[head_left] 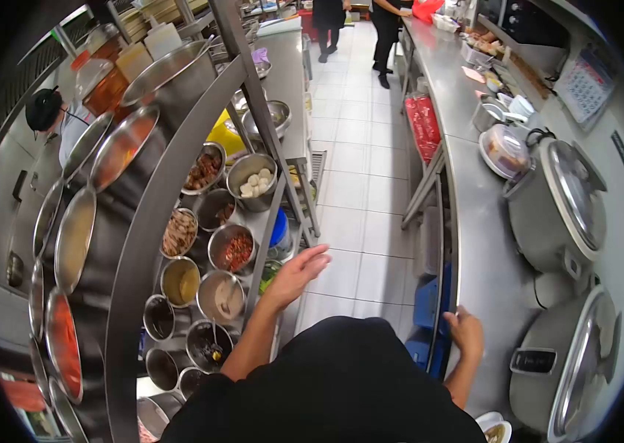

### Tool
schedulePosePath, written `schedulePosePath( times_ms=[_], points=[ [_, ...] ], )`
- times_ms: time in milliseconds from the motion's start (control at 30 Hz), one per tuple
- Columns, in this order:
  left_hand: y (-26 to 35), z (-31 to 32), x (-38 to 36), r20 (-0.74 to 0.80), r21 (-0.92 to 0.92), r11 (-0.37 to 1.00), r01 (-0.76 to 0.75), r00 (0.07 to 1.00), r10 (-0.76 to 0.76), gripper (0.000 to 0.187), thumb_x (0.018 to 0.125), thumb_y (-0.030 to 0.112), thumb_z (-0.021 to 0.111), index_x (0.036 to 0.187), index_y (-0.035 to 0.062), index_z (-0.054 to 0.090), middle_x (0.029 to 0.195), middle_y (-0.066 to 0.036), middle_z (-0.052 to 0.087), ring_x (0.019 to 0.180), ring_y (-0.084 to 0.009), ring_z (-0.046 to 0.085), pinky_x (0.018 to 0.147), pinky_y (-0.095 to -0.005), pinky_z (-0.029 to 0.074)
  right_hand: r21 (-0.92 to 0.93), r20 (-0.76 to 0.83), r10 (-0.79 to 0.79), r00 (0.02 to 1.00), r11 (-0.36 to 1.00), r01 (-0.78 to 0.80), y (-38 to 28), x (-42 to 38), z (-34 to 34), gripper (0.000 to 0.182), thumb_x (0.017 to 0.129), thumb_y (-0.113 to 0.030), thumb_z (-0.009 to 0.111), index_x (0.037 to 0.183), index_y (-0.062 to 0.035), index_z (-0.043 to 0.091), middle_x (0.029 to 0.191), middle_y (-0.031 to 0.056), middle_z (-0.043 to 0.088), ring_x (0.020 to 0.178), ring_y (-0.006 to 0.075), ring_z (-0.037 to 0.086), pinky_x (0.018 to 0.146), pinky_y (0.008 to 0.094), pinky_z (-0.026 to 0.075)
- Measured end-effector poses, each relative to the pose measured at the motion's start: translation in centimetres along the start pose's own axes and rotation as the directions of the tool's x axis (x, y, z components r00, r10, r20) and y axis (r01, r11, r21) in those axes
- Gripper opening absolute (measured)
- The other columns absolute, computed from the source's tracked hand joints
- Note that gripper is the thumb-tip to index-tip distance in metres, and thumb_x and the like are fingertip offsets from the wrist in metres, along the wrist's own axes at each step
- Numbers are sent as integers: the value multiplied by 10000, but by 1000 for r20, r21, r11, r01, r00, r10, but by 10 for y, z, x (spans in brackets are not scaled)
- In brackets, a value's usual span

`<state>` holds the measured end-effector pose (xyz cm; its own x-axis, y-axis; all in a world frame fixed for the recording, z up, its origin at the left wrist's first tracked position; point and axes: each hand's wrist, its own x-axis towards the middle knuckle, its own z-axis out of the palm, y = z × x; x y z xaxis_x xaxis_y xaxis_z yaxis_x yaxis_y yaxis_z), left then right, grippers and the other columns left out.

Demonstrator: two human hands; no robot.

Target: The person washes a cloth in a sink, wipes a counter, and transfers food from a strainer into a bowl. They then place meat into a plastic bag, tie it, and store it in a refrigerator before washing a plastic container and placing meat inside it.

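Observation:
My left hand (298, 277) is held out over the aisle, fingers stretched and nothing in it. Beside it stands a steel rack of round metal pots, among them a pot of white balls (256, 183), a pot of chopped red food (238, 251) and a pot of pale brown sauce (221, 295). At the edge of the steel counter (485, 295) is my right hand (465, 332), its fingers loosely bent and slightly apart. I see nothing in it, though some of its fingers are hidden.
Two large lidded cookers (548, 199) stand on the right counter, near a covered bowl (505, 150). A white tiled aisle (349, 170) runs ahead, with two people in dark clothes at its far end. Another person in a black cap (45, 111) is behind the rack.

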<state>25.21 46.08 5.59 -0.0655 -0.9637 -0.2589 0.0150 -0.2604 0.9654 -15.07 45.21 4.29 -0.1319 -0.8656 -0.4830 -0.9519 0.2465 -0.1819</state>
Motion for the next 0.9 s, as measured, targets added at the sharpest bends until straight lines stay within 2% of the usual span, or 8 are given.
schedulePosePath(
  times_ms=[100, 300, 367, 467, 600, 700, 733, 900],
  points=[
    [11, -5, 61, 138, -22, 1000, -14, 990, 16, 498, 994, 294, 535, 1409, 40, 431, 1277, -96, 583, 1194, -161, 521, 1007, -306, 393, 282, -242, -22, 970, 955, 92, -16, 44, -13, 590, 865, -379, 668, 1302, -3, 542, 849, 218, 694, 789, 355, 688, 728, 416, 513],
    [10, -15, 191, 176, -53, 996, 66, 983, -56, 527, 985, 334, 555, 1418, 61, 431, 1290, -91, 571, 1223, -162, 496, 1029, -310, 373, 182, -261, -130, 956, 966, 181, -66, 167, -70, 587, 880, -392, 649, 1352, -72, 515, 950, 192, 694, 869, 386, 668, 749, 427, 508],
    [12, -21, 235, 158, -33, 996, 80, 985, -74, 530, 984, 340, 557, 1416, 59, 434, 1287, -93, 571, 1232, -162, 491, 1035, -306, 370, 143, -254, -175, 951, 966, 215, -96, 215, -104, 590, 874, -355, 674, 1354, -53, 511, 951, 183, 706, 847, 318, 692, 752, 381, 516],
    [42, -32, 296, 116, -23, 998, 61, 992, -58, 523, 987, 339, 552, 1412, 56, 437, 1281, -103, 571, 1232, -156, 491, 1030, -298, 381, 112, -260, -316, 913, 929, 353, -155, 288, -156, 581, 870, -370, 668, 1357, -95, 511, 962, 189, 695, 879, 396, 657, 758, 436, 502],
    [68, -59, 377, -15, -111, 993, -39, 999, 38, 509, 988, 330, 551, 1410, 67, 441, 1282, -110, 567, 1229, -159, 497, 1037, -299, 382, 13, -175, -607, 775, 786, 618, -250, 385, -204, 530, 893, -316, 653, 1351, -85, 517, 1001, 196, 694, 893, 365, 672, 783, 411, 509],
    [88, -82, 429, -105, -109, 991, -79, 992, 68, 495, 996, 339, 532, 1404, 73, 450, 1284, -98, 569, 1222, -164, 505, 1034, -306, 387, 315, 17, -725, 688, 657, 685, -313, 472, -219, 529, 902, -326, 647, 1345, -65, 523, 1040, 198, 693, 941, 310, 685, 825, 383, 507],
    [92, -91, 449, -124, -67, 994, -82, 990, 73, 495, 998, 345, 527, 1404, 73, 451, 1286, -94, 569, 1222, -164, 506, 1033, -307, 389, 403, 81, -696, 713, 677, 615, -324, 517, -211, 548, 900, -348, 647, 1336, -37, 528, 1082, 203, 685, 1010, 278, 675, 868, 355, 496],
    [109, -147, 557, -156, -89, 994, -63, 986, 49, 517, 994, 375, 523, 1407, 73, 448, 1312, -94, 555, 1225, -169, 504, 1030, -313, 393, 129, 129, -573, 809, 819, 559, -330, 711, -139, 549, 904, -372, 624, 1292, 9, 549, 1150, 261, 638, 1129, 319, 616, 932, 372, 468]
  ],
)
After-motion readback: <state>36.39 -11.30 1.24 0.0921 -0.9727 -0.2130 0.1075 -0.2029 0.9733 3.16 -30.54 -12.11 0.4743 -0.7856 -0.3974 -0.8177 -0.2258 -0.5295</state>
